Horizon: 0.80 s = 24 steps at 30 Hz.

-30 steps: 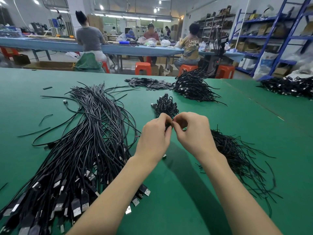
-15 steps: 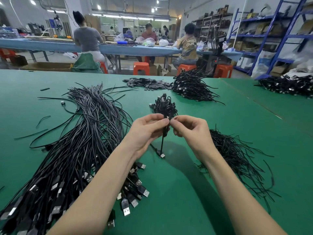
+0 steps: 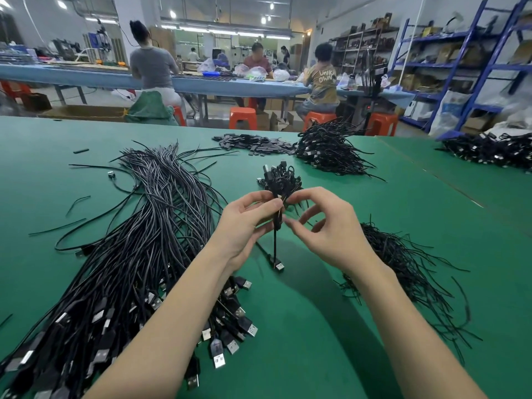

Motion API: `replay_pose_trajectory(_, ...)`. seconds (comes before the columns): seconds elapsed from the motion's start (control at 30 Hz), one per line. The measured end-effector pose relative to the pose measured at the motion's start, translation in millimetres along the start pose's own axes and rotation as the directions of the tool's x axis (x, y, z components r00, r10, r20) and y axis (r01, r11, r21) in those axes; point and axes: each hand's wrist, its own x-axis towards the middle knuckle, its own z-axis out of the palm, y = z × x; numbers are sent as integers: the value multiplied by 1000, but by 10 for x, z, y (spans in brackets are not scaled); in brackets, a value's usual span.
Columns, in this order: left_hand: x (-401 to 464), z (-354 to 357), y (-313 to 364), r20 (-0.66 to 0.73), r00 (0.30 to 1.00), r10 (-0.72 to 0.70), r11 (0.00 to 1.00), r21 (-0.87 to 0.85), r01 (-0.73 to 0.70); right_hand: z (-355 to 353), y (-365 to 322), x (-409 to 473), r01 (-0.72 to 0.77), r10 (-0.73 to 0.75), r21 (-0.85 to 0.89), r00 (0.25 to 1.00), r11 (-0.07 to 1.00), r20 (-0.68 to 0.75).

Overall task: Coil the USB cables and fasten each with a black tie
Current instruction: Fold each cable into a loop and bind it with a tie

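Observation:
My left hand (image 3: 244, 223) grips a coiled black USB cable (image 3: 277, 223) above the green table; one end hangs down to a USB plug (image 3: 277, 263) near the cloth. My right hand (image 3: 328, 226) pinches a thin black tie (image 3: 290, 201) at the top of that coil, thumb and forefinger meeting my left fingertips. A big pile of loose USB cables (image 3: 129, 254) lies on my left. Loose black ties (image 3: 403, 263) are heaped on my right. A small heap of tied coils (image 3: 280, 178) sits just beyond my hands.
The green table (image 3: 316, 326) stretches wide. Farther back lie a larger heap of coiled cables (image 3: 328, 148), flat black parts (image 3: 253, 144) and another cable heap (image 3: 489, 151) at the right. People sit at a blue bench behind; blue shelving stands right.
My hands have opened apart slightly and the held coil now hangs lower with its plug end dangling toward the table. The right fingers have shifted around the tie.

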Motion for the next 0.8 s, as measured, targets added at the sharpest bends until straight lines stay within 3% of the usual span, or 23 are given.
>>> replay_pose_trajectory(0.1, -6, -8, 2, 23, 1000, -13, 1000, 19, 13, 16, 5, -20, 94, -101, -110, 993, 990, -61)
replay_pose_trajectory(0.17, -16, 7, -2, 32, 999, -14, 1000, 7, 14, 34, -19, -12, 67, -76, -76, 989, 995, -123)
replay_pose_trajectory(0.23, -22, 32, -8, 18, 1000, -2, 1000, 17, 2, 89, -64, 1, -113, 131, 123, 981, 986, -143)
replay_pose_trajectory(0.27, -23, 47, -14, 11, 1000, 12, 999, 33, -12, 98, -73, 22, -271, 318, 332, 943, 904, -95)
replay_pose_trajectory(0.3, -23, 63, -21, 10, 1000, 27, 999, 46, -28, 93, -107, 44, -448, 510, 594, 857, 668, 73)
replay_pose_trajectory(0.33, -21, 74, -26, 12, 999, 41, 998, 56, -41, 81, -147, 54, -581, 591, 763, 732, 284, 338)
replay_pose_trajectory(0.37, -19, 79, -30, 15, 999, 50, 996, 67, -51, 58, -167, 50, -636, 577, 771, 622, -22, 529)
replay_pose_trajectory(0.4, -14, 75, -33, 16, 999, 52, 996, 76, -53, 39, -164, 38, -659, 550, 744, 583, -109, 598)
replay_pose_trajectory(0.43, -10, 66, -33, 13, 999, 46, 996, 78, -47, 38, -139, 37, -677, 552, 736, 616, 6, 562)
replay_pose_trajectory(0.47, -8, 49, -27, 4, 999, 35, 997, 68, -35, 31, -121, 31, -648, 551, 712, 711, 271, 437)
replay_pose_trajectory(0.53, 2, 14, -18, -9, 1000, 10, 1000, 22, -10, -3, -69, -5, -346, 354, 430, 933, 834, 64)
replay_pose_trajectory(0.57, 7, 4, -14, -7, 1000, 2, 1000, -5, -2, -24, -28, -17, -154, 166, 208, 985, 966, -40)
replay_pose_trajectory(0.6, 11, -5, -9, 0, 1000, -2, 1000, -28, 2, -30, 17, -29, -4, 5, 22, 997, 1000, -74)
replay_pose_trajectory(0.67, 14, -12, -3, 11, 1000, -8, 999, -49, 9, -33, 86, -50, 140, -157, -143, 982, 980, -110)
replay_pose_trajectory(0.73, 11, -17, -9, 11, 1000, -14, 999, -48, 15, -15, 94, -68, 197, -230, -201, 961, 960, -156)
replay_pose_trajectory(0.8, 8, -17, -17, 11, 1000, -10, 1000, -28, 11, 46, 53, -67, 158, -183, -142, 965, 977, -186)
